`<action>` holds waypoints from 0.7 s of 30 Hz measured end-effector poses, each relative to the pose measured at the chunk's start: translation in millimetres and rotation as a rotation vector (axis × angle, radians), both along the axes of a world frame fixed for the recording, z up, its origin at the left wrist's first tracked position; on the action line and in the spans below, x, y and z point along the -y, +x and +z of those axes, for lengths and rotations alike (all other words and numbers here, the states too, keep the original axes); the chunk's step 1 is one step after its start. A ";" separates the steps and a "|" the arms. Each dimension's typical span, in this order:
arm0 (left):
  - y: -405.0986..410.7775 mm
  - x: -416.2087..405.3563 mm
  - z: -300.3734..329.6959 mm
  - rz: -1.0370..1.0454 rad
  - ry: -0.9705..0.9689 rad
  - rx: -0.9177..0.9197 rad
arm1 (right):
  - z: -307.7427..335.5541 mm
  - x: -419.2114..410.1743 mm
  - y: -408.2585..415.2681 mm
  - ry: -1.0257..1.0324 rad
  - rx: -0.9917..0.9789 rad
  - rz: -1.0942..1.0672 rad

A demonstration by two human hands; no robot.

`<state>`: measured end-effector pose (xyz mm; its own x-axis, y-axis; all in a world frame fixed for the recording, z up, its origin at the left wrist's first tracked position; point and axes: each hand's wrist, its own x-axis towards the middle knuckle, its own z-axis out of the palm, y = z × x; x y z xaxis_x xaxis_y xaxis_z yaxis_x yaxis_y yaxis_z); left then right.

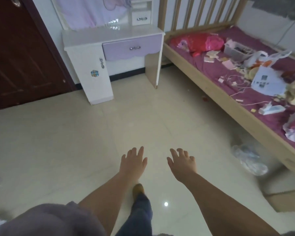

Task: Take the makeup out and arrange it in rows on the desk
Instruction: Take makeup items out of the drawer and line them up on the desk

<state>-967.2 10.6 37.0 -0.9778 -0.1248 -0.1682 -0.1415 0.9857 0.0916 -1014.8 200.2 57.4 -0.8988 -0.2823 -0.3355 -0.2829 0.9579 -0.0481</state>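
Desk (pixel 109 35) drawer (pixel 132 48) closed, bin (pixel 235 51) on bed (pixel 228 92)

Cluttered bed (pixel 211 77) (purple sheet); white desk (pixel 95 37)

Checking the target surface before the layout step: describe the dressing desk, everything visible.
The dressing desk stands against the far wall between a dark door and the bed. White glossy top, looks like laminated board. Lilac front drawer, shut, metal handle. White cupboard door on its left side with a handle and a blue knob. A mirror rises behind it, beside a small white drawer unit. No makeup visible on top; neither hand touches it.
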 end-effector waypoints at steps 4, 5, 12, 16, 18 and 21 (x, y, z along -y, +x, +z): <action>-99.2 25.4 -5.4 0.013 -0.048 -0.007 | -5.8 25.0 -107.5 0.001 -0.019 0.036; -125.1 34.0 -4.5 0.025 -0.061 -0.018 | -4.7 31.9 -137.1 0.000 -0.023 0.037; -310.1 87.3 27.1 0.064 -0.087 -0.263 | 17.8 71.6 -330.8 -0.017 -0.049 0.000; -401.3 103.2 29.1 0.025 -0.090 -0.236 | 12.5 87.7 -420.3 -0.010 -0.036 0.004; -450.5 112.6 25.2 0.036 -0.089 -0.225 | 7.3 97.7 -472.4 -0.017 -0.030 0.023; -529.1 126.4 18.2 0.159 -0.025 -0.081 | -0.8 116.0 -560.3 -0.014 -0.051 0.082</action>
<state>-1496.4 -115.8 55.2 -0.9556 -0.2822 -0.0845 -0.2891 0.9536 0.0846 -1575.0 84.2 56.6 -0.8883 -0.3597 -0.2855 -0.3626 0.9309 -0.0445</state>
